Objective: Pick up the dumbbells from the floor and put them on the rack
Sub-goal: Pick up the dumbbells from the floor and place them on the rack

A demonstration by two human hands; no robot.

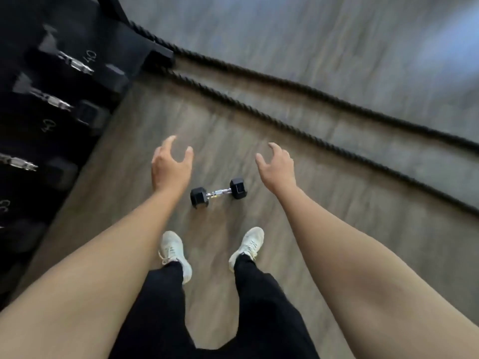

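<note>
While a small black dumbbell lies on the wood-grain floor at the centre of the frame, just ahead of two white sneakers, both bare arms reach out above it. The left hand and the right hand hang to either side of it, fingers spread and curled, gripping nothing. The dark rack fills the upper left with blurred dumbbells, and two black ropes run diagonally across the upper right.
</note>
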